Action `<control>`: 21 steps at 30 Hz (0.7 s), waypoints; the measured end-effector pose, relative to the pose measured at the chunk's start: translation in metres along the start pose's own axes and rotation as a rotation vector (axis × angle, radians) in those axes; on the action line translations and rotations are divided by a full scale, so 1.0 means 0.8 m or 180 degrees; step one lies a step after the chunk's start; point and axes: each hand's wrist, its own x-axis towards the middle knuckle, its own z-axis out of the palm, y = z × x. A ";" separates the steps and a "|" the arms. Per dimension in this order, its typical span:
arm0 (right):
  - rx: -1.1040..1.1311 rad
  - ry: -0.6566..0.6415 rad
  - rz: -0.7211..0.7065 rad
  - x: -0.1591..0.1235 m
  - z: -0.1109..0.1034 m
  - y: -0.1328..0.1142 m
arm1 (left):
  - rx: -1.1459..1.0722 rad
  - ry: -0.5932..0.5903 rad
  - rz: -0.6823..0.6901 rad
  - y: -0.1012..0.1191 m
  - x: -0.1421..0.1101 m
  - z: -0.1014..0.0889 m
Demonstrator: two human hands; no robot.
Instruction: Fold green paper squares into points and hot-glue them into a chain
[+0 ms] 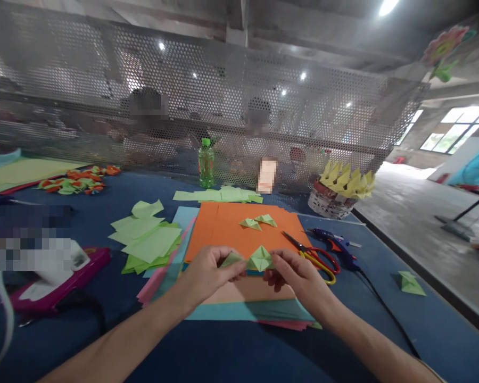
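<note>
Between my two hands is a small piece of folded light-green paper, its peak pointing up. My left hand pinches green paper at the left, with a flap showing between thumb and fingers. On the other side, my right hand pinches the folded paper's right edge. Both hands hover over a stack of coloured paper topped by orange sheets. Two more folded green pieces lie on the orange. Scissors with red and yellow handles rest at the stack's right edge.
A glue gun with a cord lies right of the scissors. Loose green paper is at the left, near a magenta power strip. A green bottle and a basket stand against the perforated metal screen.
</note>
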 end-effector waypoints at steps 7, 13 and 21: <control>-0.0451 0.0139 -0.0203 -0.002 -0.003 -0.002 | -0.0076 -0.0459 -0.0162 -0.003 0.002 -0.004; -0.1247 0.0087 -0.0405 -0.009 -0.001 -0.011 | -0.0094 -0.0848 -0.0297 0.008 -0.003 -0.004; -0.1705 -0.0098 -0.0626 -0.015 0.006 -0.016 | 0.0160 -0.0959 -0.0295 0.002 -0.006 0.011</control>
